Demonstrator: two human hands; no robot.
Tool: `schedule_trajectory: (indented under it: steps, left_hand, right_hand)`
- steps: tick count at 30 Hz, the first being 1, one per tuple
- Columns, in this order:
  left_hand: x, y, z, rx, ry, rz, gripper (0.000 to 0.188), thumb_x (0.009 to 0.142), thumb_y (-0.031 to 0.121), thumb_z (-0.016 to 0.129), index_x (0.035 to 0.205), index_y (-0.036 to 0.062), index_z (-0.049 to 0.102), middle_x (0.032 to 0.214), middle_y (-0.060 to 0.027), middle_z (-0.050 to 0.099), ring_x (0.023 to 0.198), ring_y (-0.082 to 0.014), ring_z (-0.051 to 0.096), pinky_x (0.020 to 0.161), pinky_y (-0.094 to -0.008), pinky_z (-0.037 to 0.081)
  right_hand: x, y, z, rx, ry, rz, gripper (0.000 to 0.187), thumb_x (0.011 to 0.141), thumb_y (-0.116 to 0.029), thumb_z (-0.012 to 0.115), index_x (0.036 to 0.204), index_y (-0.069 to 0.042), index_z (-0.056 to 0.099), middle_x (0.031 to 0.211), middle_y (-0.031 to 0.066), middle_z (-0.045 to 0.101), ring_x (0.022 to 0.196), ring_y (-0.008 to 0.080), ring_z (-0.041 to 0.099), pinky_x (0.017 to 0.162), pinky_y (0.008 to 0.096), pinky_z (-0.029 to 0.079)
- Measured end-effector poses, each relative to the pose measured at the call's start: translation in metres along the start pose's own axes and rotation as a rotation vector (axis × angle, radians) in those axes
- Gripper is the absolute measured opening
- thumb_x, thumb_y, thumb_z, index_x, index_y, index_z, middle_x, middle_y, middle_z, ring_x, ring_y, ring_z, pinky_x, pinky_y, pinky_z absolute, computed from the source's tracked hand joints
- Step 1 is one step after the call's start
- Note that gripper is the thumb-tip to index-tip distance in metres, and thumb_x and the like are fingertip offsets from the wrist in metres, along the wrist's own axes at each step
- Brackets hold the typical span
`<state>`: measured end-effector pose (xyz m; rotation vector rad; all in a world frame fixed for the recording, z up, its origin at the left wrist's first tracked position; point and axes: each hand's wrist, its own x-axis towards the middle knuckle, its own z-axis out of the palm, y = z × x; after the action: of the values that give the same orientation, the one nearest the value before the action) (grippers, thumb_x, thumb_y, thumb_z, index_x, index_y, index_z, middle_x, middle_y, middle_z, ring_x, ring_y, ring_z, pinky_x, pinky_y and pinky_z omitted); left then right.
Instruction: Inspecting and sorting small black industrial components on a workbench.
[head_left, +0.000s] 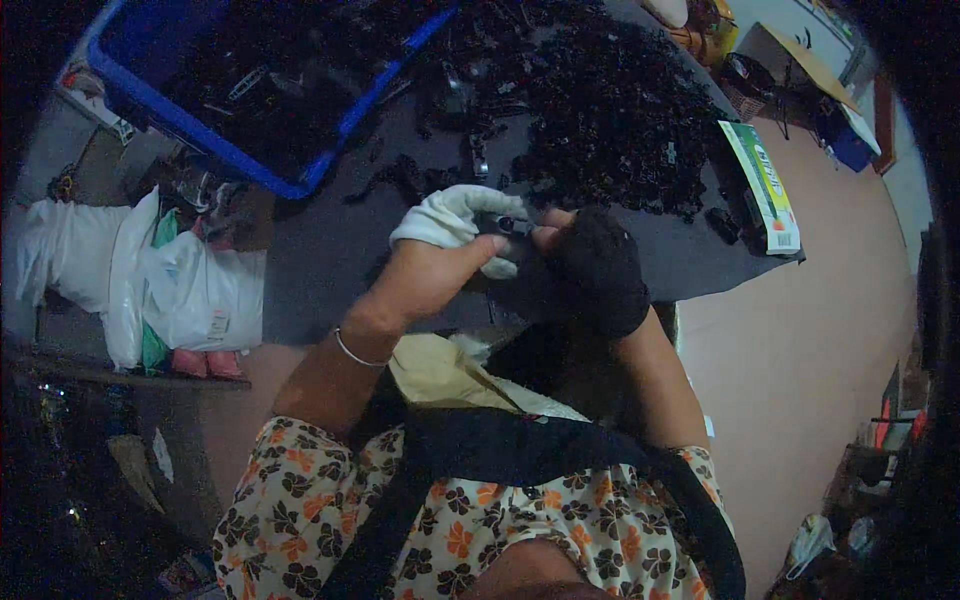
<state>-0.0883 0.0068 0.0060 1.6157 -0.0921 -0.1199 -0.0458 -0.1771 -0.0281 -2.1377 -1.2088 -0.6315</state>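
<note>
Over the near part of the dark-covered table, my left hand (455, 240) wears a white glove that leaves the thumb bare. Its thumb and fingers are closed around a small dark part with a pale, shiny edge (507, 225), too small to name. My right hand (595, 260) is in a black glove, its fingertips bare. Those fingertips pinch at the right side of the same small part. Just beyond my hands, a small shiny metal-looking piece (480, 160) lies among scattered black parts. A wide heap of small black parts (620, 120) spreads behind my right hand.
A blue crate (325, 165) holding dark parts stands at the far left. A green, yellow and white printed carton (762, 190) lies along the right edge of the table (320, 270). White plastic bags (205, 290) are stacked to the left. Beige cloth (440, 375) lies near my lap.
</note>
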Motion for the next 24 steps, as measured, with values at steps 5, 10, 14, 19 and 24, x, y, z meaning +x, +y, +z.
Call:
schedule_trajectory:
  steps: [5,10,14,19,24]
  left_hand:
    - [-0.001,-0.013,-0.002,0.131,-0.01,0.201,0.025,0.08,0.0,0.057,0.105,-0.0004,0.054,0.094,-0.0053,0.059,0.08,-0.009,0.057,0.072,-0.0227,0.048]
    - [-0.003,-0.028,-0.007,-0.062,0.125,0.076,0.022,0.082,0.004,0.059,0.102,0.0003,0.055,0.089,-0.0034,0.059,0.076,-0.0069,0.055,0.069,-0.0209,0.047]
    - [-0.007,-0.038,-0.006,-0.215,0.128,0.067,0.02,0.082,0.004,0.058,0.101,-0.0009,0.054,0.087,-0.0037,0.059,0.075,-0.0076,0.056,0.068,-0.0211,0.047]
    - [-0.015,-0.043,-0.013,-0.505,0.015,0.005,0.021,0.083,-0.002,0.052,0.105,-0.004,0.05,0.099,-0.0131,0.058,0.082,-0.0203,0.061,0.073,-0.0327,0.053]
    - [-0.025,-0.037,-0.014,-0.527,0.018,-0.108,0.023,0.085,0.0,0.05,0.108,-0.005,0.051,0.095,-0.0116,0.06,0.08,-0.0185,0.062,0.071,-0.0296,0.053]
  right_hand:
    - [-0.002,-0.003,0.002,-0.016,0.107,-0.089,0.021,0.066,-0.006,0.061,0.087,-0.005,0.058,0.089,0.0102,0.06,0.076,0.0288,0.057,0.064,0.0368,0.045]
    - [-0.002,-0.002,0.009,0.062,0.135,-0.053,0.017,0.063,-0.006,0.063,0.08,-0.006,0.059,0.083,0.0084,0.061,0.075,0.0275,0.058,0.062,0.0375,0.046]
    - [-0.006,0.0,0.014,0.111,0.016,0.08,0.018,0.063,-0.006,0.065,0.081,-0.005,0.058,0.081,0.0105,0.06,0.071,0.0285,0.058,0.061,0.0352,0.047]
    - [-0.004,-0.009,0.012,0.259,0.083,0.139,0.014,0.072,-0.005,0.063,0.085,-0.003,0.057,0.079,0.0085,0.06,0.069,0.0217,0.059,0.059,0.0295,0.046]
    - [-0.014,-0.006,0.028,0.955,0.188,0.284,0.013,0.076,-0.005,0.061,0.088,-0.002,0.057,0.082,0.0069,0.06,0.073,0.0171,0.058,0.064,0.0285,0.046]
